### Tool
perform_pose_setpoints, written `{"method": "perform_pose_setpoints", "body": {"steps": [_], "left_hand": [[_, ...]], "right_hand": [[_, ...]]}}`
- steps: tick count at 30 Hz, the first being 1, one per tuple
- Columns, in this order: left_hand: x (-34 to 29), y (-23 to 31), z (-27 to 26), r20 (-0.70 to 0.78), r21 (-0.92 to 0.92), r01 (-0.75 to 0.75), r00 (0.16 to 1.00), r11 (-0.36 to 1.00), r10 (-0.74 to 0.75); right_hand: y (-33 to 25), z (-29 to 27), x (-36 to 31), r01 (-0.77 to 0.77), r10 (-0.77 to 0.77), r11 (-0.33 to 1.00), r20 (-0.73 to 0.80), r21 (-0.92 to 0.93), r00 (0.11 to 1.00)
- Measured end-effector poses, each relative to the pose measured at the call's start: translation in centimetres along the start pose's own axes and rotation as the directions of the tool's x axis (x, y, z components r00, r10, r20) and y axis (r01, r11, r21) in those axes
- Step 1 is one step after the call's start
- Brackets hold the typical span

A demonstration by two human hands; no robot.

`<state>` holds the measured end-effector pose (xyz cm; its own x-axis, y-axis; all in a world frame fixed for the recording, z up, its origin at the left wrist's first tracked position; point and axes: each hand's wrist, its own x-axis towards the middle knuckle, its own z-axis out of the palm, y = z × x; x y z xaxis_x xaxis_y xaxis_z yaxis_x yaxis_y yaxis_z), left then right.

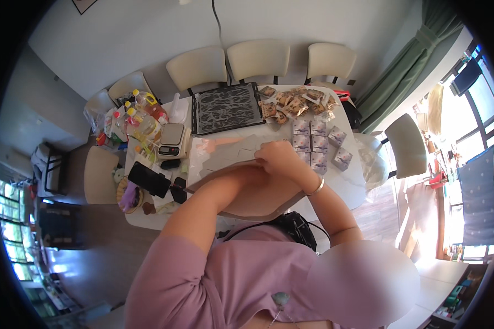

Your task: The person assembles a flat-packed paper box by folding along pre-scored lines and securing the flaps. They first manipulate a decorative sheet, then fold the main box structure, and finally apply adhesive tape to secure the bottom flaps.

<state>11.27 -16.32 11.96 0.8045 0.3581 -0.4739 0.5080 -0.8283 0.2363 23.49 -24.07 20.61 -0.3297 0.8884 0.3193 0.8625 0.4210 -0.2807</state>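
Gripping a flat grey cardboard sheet (230, 156) mid-table, right hand (277, 157) closed on its edge; left hand hidden, state unclear.

The baking tray (225, 108) is showing black with a grey marbled pattern; right of the baking tray, the wrapped pastries (293, 102) are showing brown under clear film; below those, the small boxes (316, 144) are looking lilac-grey with pale prints; left of the baking tray, the kitchen scale (173, 140) is showing cream and silver, and the oil bottles (144, 114) are glowing yellow with red caps; behind the baking tray, the chairs (257, 59) are showing cream; the person's sleeve (173, 263) is showing mauve.
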Motion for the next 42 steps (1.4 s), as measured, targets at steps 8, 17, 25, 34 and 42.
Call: {"method": "perform_pose_setpoints", "body": {"steps": [8,17,25,34,42], "left_hand": [[-0.4,0.3,0.7,-0.398,-0.506,0.021,0.881,0.862,-0.255],[0.5,-4.2,7.4,-0.446,-0.449,-0.024,0.872,0.893,-0.201],[-0.5,-4.5,7.8,-0.337,-0.500,0.115,0.887,0.858,-0.315],[-0.6,-4.4,9.7,-0.050,-0.455,0.309,0.928,0.835,-0.370],[-0.7,-3.2,11.9,-0.036,-0.498,0.399,0.877,0.770,-0.478]], "right_hand": [[-0.3,-2.8,-0.2,-0.078,0.058,0.993,-0.211,-0.084,0.976],[-0.7,-2.1,2.3,0.060,-0.066,0.997,-0.152,-0.048,0.986],[0.1,-2.0,3.7,0.031,-0.044,0.995,-0.146,-0.090,0.988],[1.0,-1.6,3.6,0.014,-0.042,0.982,-0.143,-0.190,0.989],[0.7,-1.2,2.0,0.126,-0.122,0.984,0.032,-0.127,0.992]]}}
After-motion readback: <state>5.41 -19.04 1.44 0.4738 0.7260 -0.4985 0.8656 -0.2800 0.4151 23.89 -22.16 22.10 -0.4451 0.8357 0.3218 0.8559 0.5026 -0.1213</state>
